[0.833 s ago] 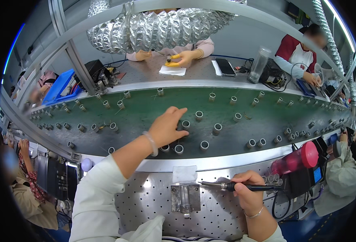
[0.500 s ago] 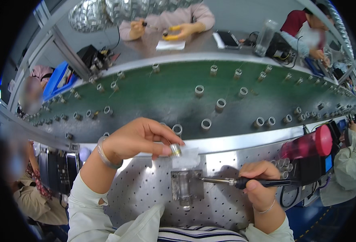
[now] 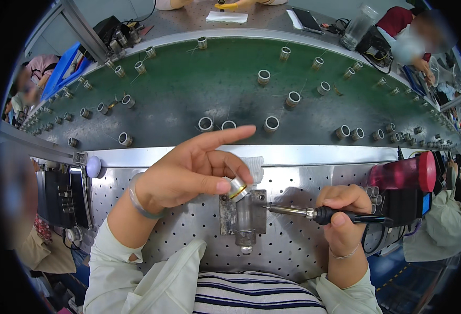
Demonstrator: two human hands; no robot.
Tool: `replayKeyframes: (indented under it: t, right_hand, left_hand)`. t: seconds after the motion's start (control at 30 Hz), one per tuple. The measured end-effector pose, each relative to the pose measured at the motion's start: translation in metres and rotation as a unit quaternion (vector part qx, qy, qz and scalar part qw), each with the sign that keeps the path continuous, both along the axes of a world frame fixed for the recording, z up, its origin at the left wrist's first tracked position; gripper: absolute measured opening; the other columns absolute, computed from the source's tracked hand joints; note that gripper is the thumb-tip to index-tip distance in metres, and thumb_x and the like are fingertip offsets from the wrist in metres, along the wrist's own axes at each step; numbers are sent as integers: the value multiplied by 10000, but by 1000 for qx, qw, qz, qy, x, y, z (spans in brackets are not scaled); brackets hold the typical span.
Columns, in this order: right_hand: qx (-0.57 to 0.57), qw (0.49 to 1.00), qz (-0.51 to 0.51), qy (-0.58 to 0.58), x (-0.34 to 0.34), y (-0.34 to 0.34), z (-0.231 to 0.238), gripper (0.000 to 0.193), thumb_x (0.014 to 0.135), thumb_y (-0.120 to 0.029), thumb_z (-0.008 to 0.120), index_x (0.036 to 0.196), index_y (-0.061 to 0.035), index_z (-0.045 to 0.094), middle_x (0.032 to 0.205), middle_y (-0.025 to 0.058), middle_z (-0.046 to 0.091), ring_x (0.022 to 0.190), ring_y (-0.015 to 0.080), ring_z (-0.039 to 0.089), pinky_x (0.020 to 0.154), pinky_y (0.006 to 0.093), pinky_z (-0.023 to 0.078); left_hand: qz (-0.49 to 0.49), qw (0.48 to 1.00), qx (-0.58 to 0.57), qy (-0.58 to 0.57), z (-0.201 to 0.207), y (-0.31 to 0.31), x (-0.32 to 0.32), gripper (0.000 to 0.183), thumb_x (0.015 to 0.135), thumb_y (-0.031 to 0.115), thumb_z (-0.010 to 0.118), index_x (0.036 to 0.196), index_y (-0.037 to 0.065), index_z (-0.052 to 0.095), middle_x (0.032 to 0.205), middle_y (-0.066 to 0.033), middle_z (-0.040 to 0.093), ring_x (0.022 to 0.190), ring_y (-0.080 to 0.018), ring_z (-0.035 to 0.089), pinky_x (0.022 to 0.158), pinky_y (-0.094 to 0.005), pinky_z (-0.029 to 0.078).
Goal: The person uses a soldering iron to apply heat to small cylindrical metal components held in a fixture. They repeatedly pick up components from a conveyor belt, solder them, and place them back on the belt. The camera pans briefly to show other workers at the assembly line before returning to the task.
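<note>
Ring (image 3: 238, 191): likely light, rigid, slick; best pinched by its sides
Left hand (image 3: 186, 178): pinching ring
Right hand (image 3: 344, 230): grasping iron (image 3: 293, 211)

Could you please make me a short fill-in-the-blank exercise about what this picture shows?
1. The right hand holds a soldering iron whose handle is coloured ____.
2. The left hand pinches a small metal cylinder between its curled fingers and its ____.
3. The iron's tip points toward the picture's ____ side.
4. The tray at the upper left is coloured ____.

Missing words: black; thumb; left; blue.
</note>
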State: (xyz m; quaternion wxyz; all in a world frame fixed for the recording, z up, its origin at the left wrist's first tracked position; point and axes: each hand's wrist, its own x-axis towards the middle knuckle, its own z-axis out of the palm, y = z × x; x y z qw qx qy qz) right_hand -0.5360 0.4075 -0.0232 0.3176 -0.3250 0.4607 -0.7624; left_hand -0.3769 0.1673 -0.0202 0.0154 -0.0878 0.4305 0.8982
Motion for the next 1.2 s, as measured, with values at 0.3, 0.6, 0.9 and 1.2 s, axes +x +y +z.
replayKeyframes:
  t: [0.3, 0.6, 0.9, 1.2]
  right_hand:
    - [-1, 999, -34, 38, 2, -4, -1, 289, 785, -218, 743, 845, -1, 563, 665, 66, 541, 547, 143, 468, 496, 253, 360]
    - [-15, 1000, 15, 11, -2, 2, -5, 210, 750, -90, 741, 857, 42, 618, 729, 99, 597, 622, 177, 544, 567, 276, 430]
    - [-37, 997, 64, 31, -3, 1, -8, 208, 712, -47, 747, 849, 52, 626, 688, 111, 618, 596, 192, 567, 560, 279, 452]
    - [-34, 995, 64, 62, -6, -1, -11, 195, 708, -27, 735, 851, 50, 627, 681, 116, 618, 575, 192, 563, 551, 272, 453]
  left_hand:
    - [-38, 997, 61, -2, -2, 17, 6, 1066, 664, -54, 771, 1506, 98, 134, 1390, -241, 405, 1274, -341, 455, 1022, -398, 391]
    - [-48, 998, 16, -42, -3, 23, 9, 736, 804, 54, 689, 1437, 30, 315, 1325, -212, 492, 1202, -238, 493, 961, -331, 429]
    - [34, 999, -21, -24, 1, 30, 10, 509, 729, -72, 724, 1206, -18, 557, 1112, -184, 604, 1033, -201, 599, 827, -261, 526]
    - [51, 992, -111, 29, 0, 34, 8, 208, 650, -90, 760, 831, 8, 727, 1050, -209, 624, 983, -258, 615, 896, -337, 476]
